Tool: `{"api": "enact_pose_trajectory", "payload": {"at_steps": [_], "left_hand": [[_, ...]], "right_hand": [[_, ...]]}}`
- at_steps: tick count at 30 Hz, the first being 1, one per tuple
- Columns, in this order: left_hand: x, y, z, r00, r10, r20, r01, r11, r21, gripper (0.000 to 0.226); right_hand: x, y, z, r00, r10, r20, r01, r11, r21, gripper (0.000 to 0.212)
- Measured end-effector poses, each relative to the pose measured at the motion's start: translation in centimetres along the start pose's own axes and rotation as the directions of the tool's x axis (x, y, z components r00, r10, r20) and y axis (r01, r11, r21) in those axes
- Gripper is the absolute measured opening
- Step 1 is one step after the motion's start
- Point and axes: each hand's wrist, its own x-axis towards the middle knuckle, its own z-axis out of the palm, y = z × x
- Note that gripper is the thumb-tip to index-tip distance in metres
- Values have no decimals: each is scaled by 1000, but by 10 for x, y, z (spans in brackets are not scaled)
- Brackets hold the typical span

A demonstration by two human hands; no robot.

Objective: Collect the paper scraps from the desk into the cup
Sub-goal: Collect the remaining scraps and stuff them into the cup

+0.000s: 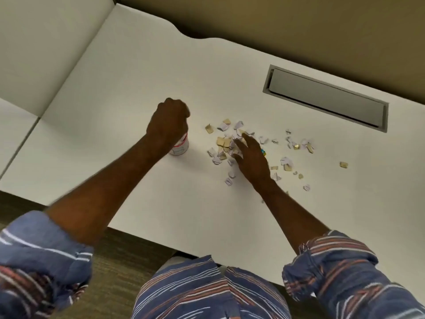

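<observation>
1 cup (180,148), 2 hands (left hand (169,122), right hand (251,158)), 1 desk hatch (326,97), approx 40 paper scraps (223,142).

White desk (138,77), grey cable hatch (326,97), tan wall (276,19), brown carpet (128,261)

The cup (181,148) is placed on the desk (138,77), left of the paper scraps (223,142); the cable hatch (326,97) is set behind them, rightward.

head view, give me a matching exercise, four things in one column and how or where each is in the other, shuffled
1 left hand
2 right hand
3 cup
4 cable hatch

a grey, set into the desk
b fingers spread on the paper scraps
c curled in a fist
d white, partly under a fist

Pairs: 1c, 2b, 3d, 4a
</observation>
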Motion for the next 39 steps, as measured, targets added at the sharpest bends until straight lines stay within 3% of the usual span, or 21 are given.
{"api": "enact_pose_trajectory", "payload": {"at_steps": [3, 6, 10, 13, 16, 19, 23, 29, 33, 35, 39], "left_hand": [[-12, 35, 8, 996, 84, -5, -83, 981, -175, 28], [-26, 65, 40, 982, 154, 112, -119, 955, -270, 35], [-34, 76, 101, 944, 162, 286, -113, 977, -181, 63], [-35, 72, 140, 940, 118, 320, -97, 992, -81, 78], [-38, 69, 165, 961, 96, 260, -85, 995, -56, 76], [-43, 67, 178, 980, 110, 165, -94, 990, -105, 60], [-53, 67, 187, 987, 137, 90, -116, 972, -202, 44], [-59, 69, 191, 981, 192, 26, -184, 965, -189, 36], [-49, 71, 181, 1000, 7, -13, -11, 947, -320, 27], [-46, 75, 171, 992, -125, -26, 98, 879, -467, 24], [-44, 83, 147, 984, -163, -69, 87, 786, -611, 22]], "right_hand": [[21, 0, -3, 996, -30, 87, 38, 995, -92, 64], [40, 1, -4, 981, -58, 186, 91, 980, -177, 68], [40, 5, 2, 945, -158, 286, 219, 956, -194, 59], [26, 10, 9, 955, -186, 232, 228, 959, -170, 48], [13, 11, 11, 970, -153, 191, 174, 980, -100, 49], [-2, 16, 9, 977, -149, 153, 157, 987, -43, 49], [-9, 25, 6, 979, -151, 134, 163, 984, -78, 44], [-8, 31, 0, 984, -171, 57, 174, 983, -52, 33], [-8, 30, -12, 994, -75, -81, 87, 984, 153, 24], [-4, 28, -21, 994, -7, -105, 31, 973, 230, 23], [4, 27, -39, 986, 96, -133, -40, 927, 373, 19]]}}
